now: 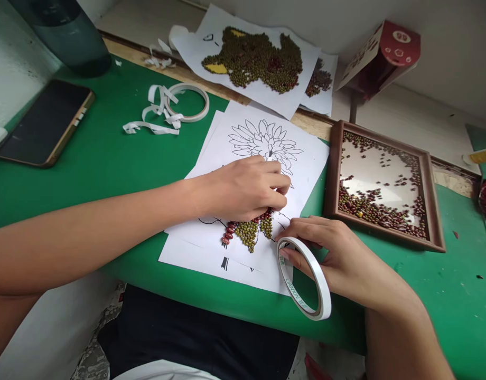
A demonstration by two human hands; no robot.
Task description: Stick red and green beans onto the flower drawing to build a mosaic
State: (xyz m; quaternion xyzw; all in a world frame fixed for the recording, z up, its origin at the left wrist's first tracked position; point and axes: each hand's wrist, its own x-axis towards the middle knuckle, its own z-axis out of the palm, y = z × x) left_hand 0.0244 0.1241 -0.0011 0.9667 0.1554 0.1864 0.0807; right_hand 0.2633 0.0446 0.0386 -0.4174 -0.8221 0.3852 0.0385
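My right hand grips a roll of white tape between thumb and fingers at the lower right of the paper. The roll stands on edge, with green lettering inside its ring. My left hand lies over the middle of a white sheet, its fingers curled down on the paper. Whatever its fingertips hold is hidden. The sheet carries a line drawing of a flower. Below the left hand, green beans fill leaf shapes, and red beans form a short stem.
A brown-framed tray of loose beans lies right. Behind are a bean picture and a red box. At left are a phone, a dark bottle, another tape roll and curled strips.
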